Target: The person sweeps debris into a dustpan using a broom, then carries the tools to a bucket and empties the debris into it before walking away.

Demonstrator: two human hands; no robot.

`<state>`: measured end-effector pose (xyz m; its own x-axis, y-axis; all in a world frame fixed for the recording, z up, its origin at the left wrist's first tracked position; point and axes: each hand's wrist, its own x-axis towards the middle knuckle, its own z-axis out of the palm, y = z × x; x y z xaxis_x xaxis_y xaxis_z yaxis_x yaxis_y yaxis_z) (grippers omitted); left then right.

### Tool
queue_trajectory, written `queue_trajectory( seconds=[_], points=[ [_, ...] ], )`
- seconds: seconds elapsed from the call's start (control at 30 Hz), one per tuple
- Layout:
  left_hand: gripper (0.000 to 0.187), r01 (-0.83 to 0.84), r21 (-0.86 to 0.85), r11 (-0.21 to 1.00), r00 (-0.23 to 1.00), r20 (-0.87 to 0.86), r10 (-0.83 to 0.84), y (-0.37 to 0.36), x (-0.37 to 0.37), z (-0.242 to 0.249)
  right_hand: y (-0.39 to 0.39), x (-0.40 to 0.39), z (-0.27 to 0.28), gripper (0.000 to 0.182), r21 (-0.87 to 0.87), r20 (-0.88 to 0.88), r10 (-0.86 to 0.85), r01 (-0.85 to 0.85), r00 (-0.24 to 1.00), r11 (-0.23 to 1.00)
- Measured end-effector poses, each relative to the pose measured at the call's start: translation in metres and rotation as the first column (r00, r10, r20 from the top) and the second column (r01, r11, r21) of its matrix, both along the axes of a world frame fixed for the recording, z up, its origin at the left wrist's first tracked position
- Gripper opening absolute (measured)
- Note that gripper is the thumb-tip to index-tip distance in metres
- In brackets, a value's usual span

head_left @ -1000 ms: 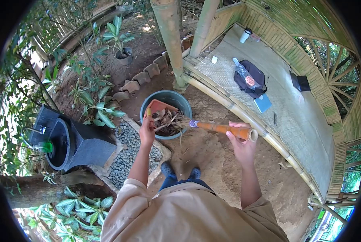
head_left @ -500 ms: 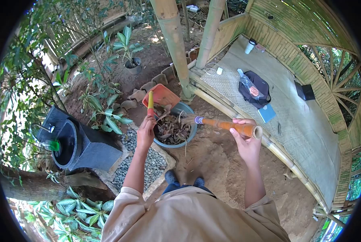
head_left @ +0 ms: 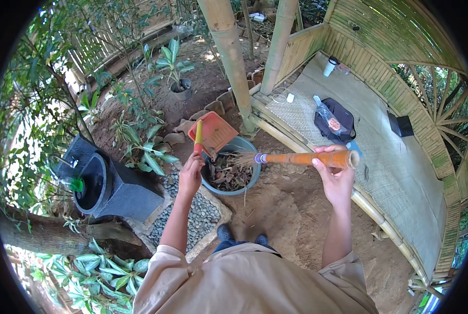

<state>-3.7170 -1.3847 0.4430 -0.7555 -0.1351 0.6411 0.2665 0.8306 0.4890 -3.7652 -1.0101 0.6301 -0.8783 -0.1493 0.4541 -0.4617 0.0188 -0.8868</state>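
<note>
My left hand [head_left: 191,175] is closed round the red and yellow handle of an orange dustpan [head_left: 219,134]. The pan is tilted over the far rim of a blue-grey tub [head_left: 223,192], and its ribbed inside shows. Dry brown leaves [head_left: 226,172] lie in the tub. In my right hand [head_left: 334,175] is a broom [head_left: 302,158] with a thick bamboo handle, held level by its hollow end. Its thin bristles [head_left: 246,158], bound with purple, point left above the tub's right side.
A dark stone basin [head_left: 95,183] stands left beside a pebble bed [head_left: 184,214]. On the right, a raised matted platform [head_left: 391,172] holds a black backpack [head_left: 334,119], a tumbler [head_left: 330,66] and a dark device [head_left: 399,124]. Bamboo posts [head_left: 228,57] rise behind the tub.
The dustpan has tipped so more of its inside shows, and fewer leaves are visible by its edge. My right hand and the broom have shifted right, and the broom is more level.
</note>
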Motion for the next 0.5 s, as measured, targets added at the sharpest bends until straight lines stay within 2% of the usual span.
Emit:
queue_trajectory(
  seconds=[0.2,0.37,0.5],
  points=[
    [0.021,-0.028,0.046,0.999,0.999,0.022,0.027,0.003,-0.001,-0.001,0.000,0.006,-0.006,0.034,-0.002,0.004,0.035,-0.035,0.999,0.999],
    [0.019,-0.052,0.064,0.997,0.998,-0.019,0.053,-0.003,-0.008,0.004,0.006,0.010,-0.002,0.034,0.040,0.048,-0.021,0.019,0.999,0.999],
    [0.016,-0.141,0.187,0.972,0.987,-0.045,0.152,-0.001,-0.008,0.030,0.020,0.032,0.027,0.035,0.182,0.068,-0.137,0.123,0.988,0.976]
  ],
)
